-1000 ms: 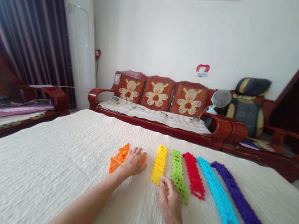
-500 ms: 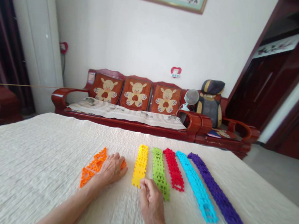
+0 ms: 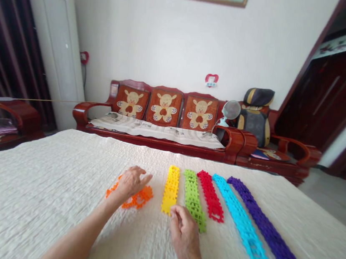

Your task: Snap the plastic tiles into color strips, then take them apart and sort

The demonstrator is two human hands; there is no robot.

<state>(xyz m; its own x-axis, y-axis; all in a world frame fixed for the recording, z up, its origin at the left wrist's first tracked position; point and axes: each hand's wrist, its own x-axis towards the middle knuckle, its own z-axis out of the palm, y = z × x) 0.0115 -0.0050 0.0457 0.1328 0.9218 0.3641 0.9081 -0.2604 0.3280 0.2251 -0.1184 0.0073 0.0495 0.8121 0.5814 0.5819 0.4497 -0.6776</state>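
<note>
Over the orange pieces (image 3: 143,197) is my left hand (image 3: 132,181), its thumb and fingers apart; it partly covers them. My right hand (image 3: 184,229) has its fingers curled together beside the near end of the yellow strip (image 3: 170,192); what they hold, if anything, is hidden. To the right of the yellow strip lie a green strip (image 3: 194,199), partly behind my right hand, a red strip (image 3: 210,195), a light blue strip (image 3: 239,217) and a long purple strip (image 3: 273,234).
A white textured cloth (image 3: 41,197) covers the table. Beyond it stands a red wooden sofa (image 3: 158,143) with bear cushions (image 3: 164,108). A small fan (image 3: 231,110) and a chair with a grey and yellow massage cushion (image 3: 254,122) are at the right.
The view has shifted, moving the scene rightward. My left hand has lifted off the orange pieces, its fingers spreading, and the pieces now lie closer together. My right hand stays by the yellow strip.
</note>
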